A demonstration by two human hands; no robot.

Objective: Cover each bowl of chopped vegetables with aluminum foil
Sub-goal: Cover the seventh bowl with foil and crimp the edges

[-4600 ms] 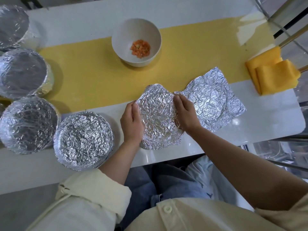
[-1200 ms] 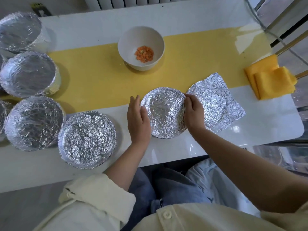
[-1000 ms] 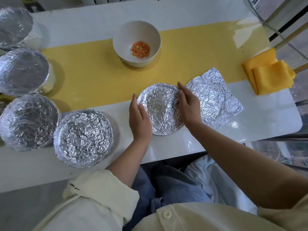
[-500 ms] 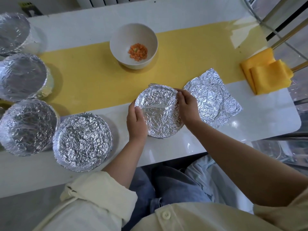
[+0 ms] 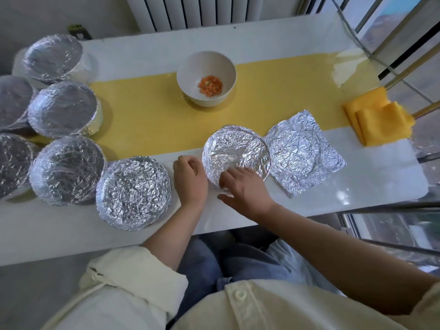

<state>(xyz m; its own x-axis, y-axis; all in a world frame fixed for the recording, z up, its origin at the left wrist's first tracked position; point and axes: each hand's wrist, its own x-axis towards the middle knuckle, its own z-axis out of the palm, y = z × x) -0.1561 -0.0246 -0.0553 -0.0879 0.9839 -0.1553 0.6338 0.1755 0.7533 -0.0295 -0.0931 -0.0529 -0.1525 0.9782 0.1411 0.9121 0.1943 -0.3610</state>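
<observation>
White table (image 5: 262, 41), yellow runner (image 5: 147, 120) across it, radiator (image 5: 190, 10) behind; foil-capped bowls (image 5: 133, 191) grouped at left; current bowl (image 5: 238, 151), foil on, near front centre; spare foil sheet (image 5: 307, 153) just beside it; uncovered bowl of chopped carrot (image 5: 206, 82) well apart, farther back. Hazard, judged: thin creased foil may tear, or lift at the far rim, if the near rim is pressed hard. Left hand (image 5: 190, 179): fingers curled against bowl's left side; grip on foil hem not discernible. Right hand (image 5: 242, 186): fingers spread, nearly straight, tips on near rim; holding nothing.

Bright daylight from the right window (image 5: 404, 34) — foil glare, wide-angle bending at edges.
</observation>
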